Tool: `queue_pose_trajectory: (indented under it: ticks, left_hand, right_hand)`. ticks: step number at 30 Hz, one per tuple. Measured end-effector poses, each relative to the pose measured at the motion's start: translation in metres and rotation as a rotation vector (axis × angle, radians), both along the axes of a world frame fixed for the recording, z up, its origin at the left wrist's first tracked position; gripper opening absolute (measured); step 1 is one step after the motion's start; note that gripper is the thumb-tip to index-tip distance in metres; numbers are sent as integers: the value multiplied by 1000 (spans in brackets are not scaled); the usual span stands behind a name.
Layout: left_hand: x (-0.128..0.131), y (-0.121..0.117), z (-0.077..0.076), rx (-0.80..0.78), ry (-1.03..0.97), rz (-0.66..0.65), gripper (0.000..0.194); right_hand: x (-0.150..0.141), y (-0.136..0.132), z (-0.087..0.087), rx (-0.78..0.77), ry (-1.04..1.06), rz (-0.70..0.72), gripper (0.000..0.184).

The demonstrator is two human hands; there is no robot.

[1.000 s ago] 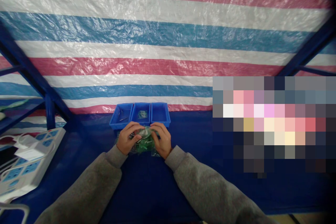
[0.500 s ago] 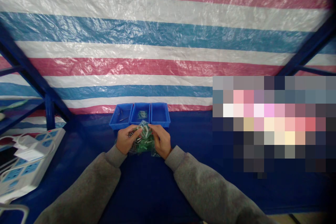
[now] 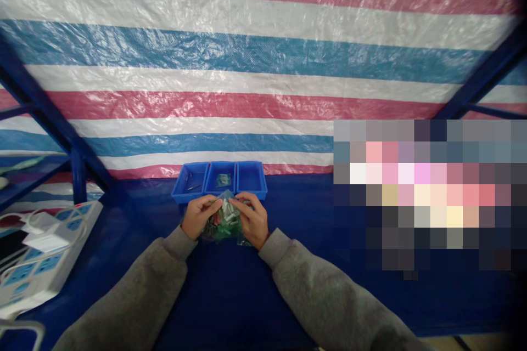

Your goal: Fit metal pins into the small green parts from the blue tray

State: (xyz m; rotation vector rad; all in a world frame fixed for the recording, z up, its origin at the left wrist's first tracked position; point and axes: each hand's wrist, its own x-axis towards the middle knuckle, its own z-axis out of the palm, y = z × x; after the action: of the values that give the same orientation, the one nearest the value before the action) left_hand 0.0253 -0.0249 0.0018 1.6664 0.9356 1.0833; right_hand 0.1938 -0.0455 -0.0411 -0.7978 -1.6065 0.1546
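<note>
A small clear plastic bag point(image 3: 228, 207) with pale pieces inside is pinched between my two hands. My left hand point(image 3: 200, 216) grips its left edge with thumb and fingers. On the opposite edge, my right hand point(image 3: 254, 219) is closed with the fingertips bent over the plastic. Beneath the bag lies a pile of green and dark small parts point(image 3: 225, 229), partly in clear plastic and partly covered by my hands. Just beyond stand three joined blue bins. The left bin point(image 3: 181, 192) holds a few thin metal pieces, and the middle bin point(image 3: 209, 176) holds a small clear packet.
The right bin point(image 3: 258, 193) stands behind my right hand. A white power strip point(image 3: 49, 263) with plugs and cables lies at the left. Striped plastic sheeting point(image 3: 247, 55) hangs behind the blue table point(image 3: 230, 296), between blue frame posts. A pixelated block hides the right side.
The bag has tilted slightly between my hands, and my right fingers have shifted on its edge. The arms and bins stay nearly where they were.
</note>
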Motion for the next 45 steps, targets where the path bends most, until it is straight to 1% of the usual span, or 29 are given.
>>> queue_pose_trajectory:
  ticks: [2, 5, 8, 10, 13, 15, 17, 20, 24, 28, 30, 32, 35, 38, 40, 43, 45]
  left_hand:
    - [0, 1, -2, -17, -39, 21, 25]
    - [0, 2, -4, 11, -95, 64, 32]
    - [-3, 2, -5, 111, -82, 13, 39]
    - [-4, 3, -5, 239, 6, -9, 38]
    - [-6, 3, -4, 432, 191, 59, 27]
    - [-6, 3, -5, 480, 269, 101, 20]
    - [-7, 4, -7, 454, 294, 109, 19]
    - [-6, 4, -11, 364, 272, 96, 19]
    - [-3, 2, -12, 263, 134, 115, 22]
    - [1, 0, -10, 106, -60, 108, 38]
    - [1, 0, -10, 73, -90, 101, 40]
    - [1, 1, -10, 96, -59, 98, 33]
    - [-1, 1, -8, 180, 31, 98, 21]
    - [-4, 0, -4, 273, 105, 60, 25]
    - [-4, 0, -2, 366, 177, 35, 25]
    - [-5, 1, -1, 505, 266, 98, 20]
    - [-4, 1, -1, 531, 275, 124, 17]
  right_hand:
    - [0, 0, 0, -5, 5, -7, 33]
    - [0, -2, 2, -17, 19, -22, 25]
    - [1, -3, 6, -36, 18, -11, 21]
    - [1, -3, 7, -40, 24, -8, 18]
    - [0, -2, 7, -46, 30, -17, 16]
    - [-1, -2, 7, -57, 16, -5, 16]
    - [-1, -3, 6, -64, 6, 3, 15]
    - [-1, -3, 5, -79, 8, -12, 18]
    - [0, -2, 2, -58, 56, -42, 30]
    - [0, -2, 1, -21, -32, 27, 36]
    - [0, -2, 1, -24, -66, 24, 36]
    - [0, -2, 1, -34, -64, -6, 34]
    - [-1, -1, 2, -47, -44, -44, 27]
    - [0, -2, 5, -43, -26, -55, 21]
    - [0, -4, 8, -50, -23, -45, 19]
    - [0, -4, 9, -63, -28, -50, 17]
    - [-1, -3, 8, -57, -40, -65, 15]
